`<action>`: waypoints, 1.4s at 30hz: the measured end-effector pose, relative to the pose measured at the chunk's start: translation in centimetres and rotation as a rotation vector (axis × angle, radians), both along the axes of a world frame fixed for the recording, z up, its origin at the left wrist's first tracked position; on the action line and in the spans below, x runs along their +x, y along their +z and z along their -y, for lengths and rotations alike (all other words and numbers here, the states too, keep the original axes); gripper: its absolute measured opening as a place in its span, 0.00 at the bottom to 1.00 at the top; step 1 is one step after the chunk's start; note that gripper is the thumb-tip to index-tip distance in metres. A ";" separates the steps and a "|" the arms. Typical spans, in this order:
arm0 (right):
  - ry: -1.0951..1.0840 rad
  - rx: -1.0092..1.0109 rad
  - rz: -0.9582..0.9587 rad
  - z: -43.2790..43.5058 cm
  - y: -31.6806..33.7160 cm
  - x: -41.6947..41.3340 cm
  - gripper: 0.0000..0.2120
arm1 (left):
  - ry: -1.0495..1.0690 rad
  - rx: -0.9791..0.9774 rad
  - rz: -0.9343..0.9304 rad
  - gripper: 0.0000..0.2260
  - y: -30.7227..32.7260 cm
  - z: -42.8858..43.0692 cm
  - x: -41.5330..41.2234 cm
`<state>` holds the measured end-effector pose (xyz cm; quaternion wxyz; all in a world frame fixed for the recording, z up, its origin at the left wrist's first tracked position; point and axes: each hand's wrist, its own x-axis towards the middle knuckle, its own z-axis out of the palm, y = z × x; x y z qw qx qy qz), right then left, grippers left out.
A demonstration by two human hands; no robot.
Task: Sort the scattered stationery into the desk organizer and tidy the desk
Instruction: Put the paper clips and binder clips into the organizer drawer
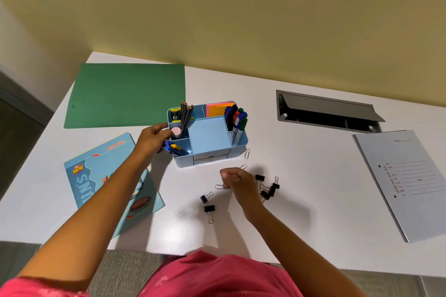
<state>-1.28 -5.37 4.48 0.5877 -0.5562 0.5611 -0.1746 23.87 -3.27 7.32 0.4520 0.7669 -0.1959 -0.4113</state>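
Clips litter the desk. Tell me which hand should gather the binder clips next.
Right. The right hand is right among the binder clips, with several just beside it. The left hand is away at the left edge of the desk organizer.

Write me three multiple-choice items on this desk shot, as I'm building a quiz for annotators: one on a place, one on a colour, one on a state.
1. Where are the markers?
A. Standing in the right compartment of the organizer
B. Lying loose beside it
C. In the person's lap

2. What colour are the binder clips on the desk?
A. Red
B. Black
C. Silver

3. How is the cable hatch lid?
A. Shut flat
B. Taken off
C. Open

Answers:
1 A: their caps rise from the organizer's right side.
2 B: every clip has a black body.
3 C: the lid tilts up over a dark cavity.
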 end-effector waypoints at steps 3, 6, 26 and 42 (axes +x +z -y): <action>-0.123 0.286 0.269 0.4 0.2 1.7 0.07 | 0.001 -0.004 -0.059 0.12 0.1 -0.2 0.3; -0.257 0.494 0.397 0.8 0.3 3.8 0.10 | 0.123 -0.022 -0.197 0.11 -0.3 -1.5 0.2; -0.493 0.779 0.608 -0.5 0.6 5.3 0.10 | 0.349 -0.039 -0.696 0.15 -2.8 -5.7 -9.4; -0.200 -0.138 -0.150 -2.9 -1.6 -1.2 0.09 | 0.218 -0.060 -0.628 0.09 -2.5 -5.3 -10.6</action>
